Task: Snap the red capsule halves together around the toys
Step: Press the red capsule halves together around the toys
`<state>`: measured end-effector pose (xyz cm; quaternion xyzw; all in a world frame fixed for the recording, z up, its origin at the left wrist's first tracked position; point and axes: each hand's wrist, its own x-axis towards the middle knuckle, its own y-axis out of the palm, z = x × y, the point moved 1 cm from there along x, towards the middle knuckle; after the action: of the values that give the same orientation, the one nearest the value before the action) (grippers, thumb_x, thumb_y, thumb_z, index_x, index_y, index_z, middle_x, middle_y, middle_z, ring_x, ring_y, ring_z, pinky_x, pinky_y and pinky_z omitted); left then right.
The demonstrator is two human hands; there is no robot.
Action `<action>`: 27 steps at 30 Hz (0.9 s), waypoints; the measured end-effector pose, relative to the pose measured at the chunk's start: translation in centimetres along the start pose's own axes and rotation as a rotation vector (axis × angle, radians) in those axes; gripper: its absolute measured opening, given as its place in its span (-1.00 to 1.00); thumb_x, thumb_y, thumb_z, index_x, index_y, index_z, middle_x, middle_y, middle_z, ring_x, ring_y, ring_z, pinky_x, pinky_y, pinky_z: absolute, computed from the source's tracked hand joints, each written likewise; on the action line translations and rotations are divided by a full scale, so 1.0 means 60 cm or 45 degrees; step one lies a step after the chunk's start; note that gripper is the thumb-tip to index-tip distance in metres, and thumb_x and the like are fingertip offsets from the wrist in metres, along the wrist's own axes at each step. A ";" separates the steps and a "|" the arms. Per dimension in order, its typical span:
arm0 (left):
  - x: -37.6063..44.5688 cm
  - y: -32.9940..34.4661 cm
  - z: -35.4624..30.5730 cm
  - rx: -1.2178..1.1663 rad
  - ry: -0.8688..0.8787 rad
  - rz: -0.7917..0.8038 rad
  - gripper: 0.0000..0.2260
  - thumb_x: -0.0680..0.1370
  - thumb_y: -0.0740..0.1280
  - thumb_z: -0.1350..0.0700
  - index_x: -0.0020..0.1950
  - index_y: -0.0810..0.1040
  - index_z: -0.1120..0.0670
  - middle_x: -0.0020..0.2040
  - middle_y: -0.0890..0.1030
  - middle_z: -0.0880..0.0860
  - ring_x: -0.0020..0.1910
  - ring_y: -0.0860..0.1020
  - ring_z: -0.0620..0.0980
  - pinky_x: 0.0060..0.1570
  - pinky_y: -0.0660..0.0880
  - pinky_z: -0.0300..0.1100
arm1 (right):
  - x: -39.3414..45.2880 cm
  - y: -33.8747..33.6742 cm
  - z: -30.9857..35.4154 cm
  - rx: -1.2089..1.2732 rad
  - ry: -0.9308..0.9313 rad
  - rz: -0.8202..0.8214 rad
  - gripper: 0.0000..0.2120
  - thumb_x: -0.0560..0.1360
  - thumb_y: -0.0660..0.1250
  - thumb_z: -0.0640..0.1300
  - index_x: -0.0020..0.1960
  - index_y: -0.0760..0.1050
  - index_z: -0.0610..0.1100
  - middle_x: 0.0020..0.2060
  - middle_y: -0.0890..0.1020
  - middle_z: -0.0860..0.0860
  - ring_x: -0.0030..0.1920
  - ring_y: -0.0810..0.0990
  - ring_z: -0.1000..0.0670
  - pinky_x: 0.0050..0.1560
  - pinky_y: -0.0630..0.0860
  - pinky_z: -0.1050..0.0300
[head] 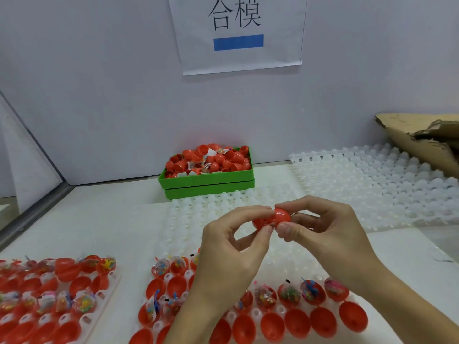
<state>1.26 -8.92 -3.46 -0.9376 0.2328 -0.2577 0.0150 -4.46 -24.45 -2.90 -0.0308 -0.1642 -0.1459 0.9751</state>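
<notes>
Above the middle of the table I hold a red capsule [282, 216] between both hands. My left hand [231, 247] pinches its left half with thumb and fingertips. My right hand [320, 227] pinches the right half, thumb below and fingers over the top. The two halves meet at a seam between my thumbs. Below my hands a white holder tray [320, 278] carries open red halves [298, 322], some with bagged toys [289, 294] in them. A second tray of filled halves [62, 296] lies at the lower left.
A green bin [208, 186] heaped with red capsules stands against the back wall. Translucent white holder trays [380, 184] spread across the right of the table, with torn cardboard [422, 140] on their far corner. A paper sign [238, 33] hangs on the wall.
</notes>
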 end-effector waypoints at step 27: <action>-0.001 0.003 0.007 0.014 -0.027 -0.132 -0.68 0.38 0.53 0.20 0.12 0.69 0.02 0.01 0.72 -0.10 0.03 0.67 -0.19 -0.04 0.60 -0.33 | 0.003 -0.002 -0.009 -0.076 -0.114 -0.042 -0.69 0.34 0.50 -0.44 -0.06 0.70 -0.07 -0.20 0.71 -0.09 -0.23 0.72 -0.07 -0.13 0.66 0.10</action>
<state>1.35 -9.10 -3.91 -0.9510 0.1826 -0.2494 0.0091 -4.17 -24.65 -3.32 -0.0635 -0.2038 -0.1651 0.9629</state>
